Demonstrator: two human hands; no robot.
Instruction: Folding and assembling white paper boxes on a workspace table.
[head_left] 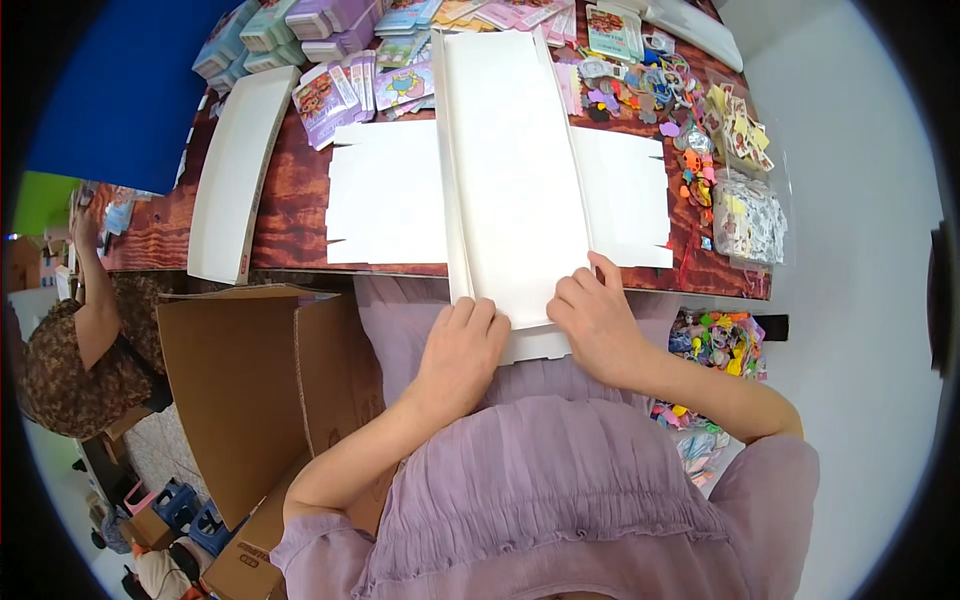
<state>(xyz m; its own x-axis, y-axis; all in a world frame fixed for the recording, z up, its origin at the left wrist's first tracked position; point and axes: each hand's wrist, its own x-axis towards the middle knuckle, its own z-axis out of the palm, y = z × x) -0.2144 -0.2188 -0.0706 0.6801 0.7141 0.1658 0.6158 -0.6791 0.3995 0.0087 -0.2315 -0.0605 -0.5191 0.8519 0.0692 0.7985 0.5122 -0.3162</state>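
Observation:
A long white cardboard tray point(515, 160) with raised side walls lies lengthwise in front of me, its near end reaching past the table edge over my lap. My left hand point(462, 355) grips the near left corner, fingers curled over the wall. At the near right corner, my right hand point(600, 320) is closed on the cardboard too, its index finger raised a little. A small white flap hangs below the near end, between my hands. Flat white card with slits at its corners point(385, 195) sticks out on both sides of the tray; whether it joins the tray is hidden.
Another shallow white tray point(235, 170) lies on the left. Stacked boxes and purple packets point(335, 95) fill the back. Small colourful charms point(695, 165) and plastic bags point(750, 220) sit on the right. An open brown carton point(240, 390) stands left; beyond it, a co-worker's arm point(95, 290).

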